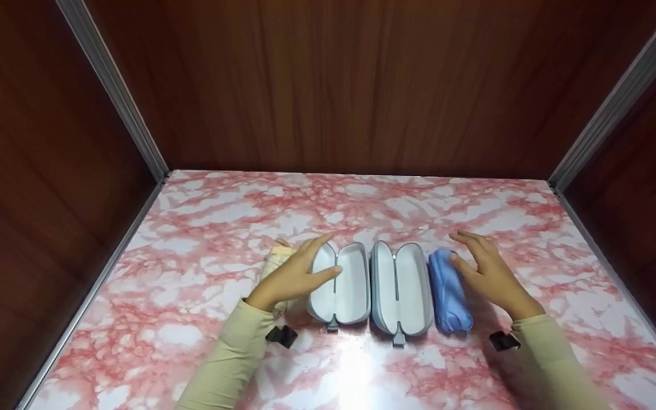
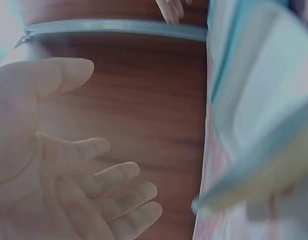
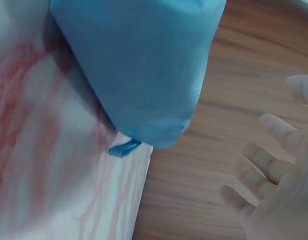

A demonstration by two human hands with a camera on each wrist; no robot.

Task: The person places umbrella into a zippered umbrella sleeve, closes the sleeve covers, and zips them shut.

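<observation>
Two grey-blue zip cases stand side by side on the table with their white insides facing up, the left case (image 1: 353,290) and the right case (image 1: 413,285). My left hand (image 1: 291,276), fingers extended and thumb apart, hovers over the left case's left side; whether it touches is unclear. Partly hidden behind that hand lies a pale yellow checked bundle (image 1: 274,262). To the right of the cases is a blue fabric pouch (image 1: 450,296), with a small loop (image 3: 124,148) at its end. My right hand (image 1: 487,279) is spread beside it, holding nothing.
The table (image 1: 237,210) has a red and white marbled top. Dark wood panels (image 1: 328,85) rise at the back and both sides, joined by grey metal edging (image 1: 117,91). A black strap piece (image 1: 281,336) sits at the left wrist and another (image 1: 504,340) at the right.
</observation>
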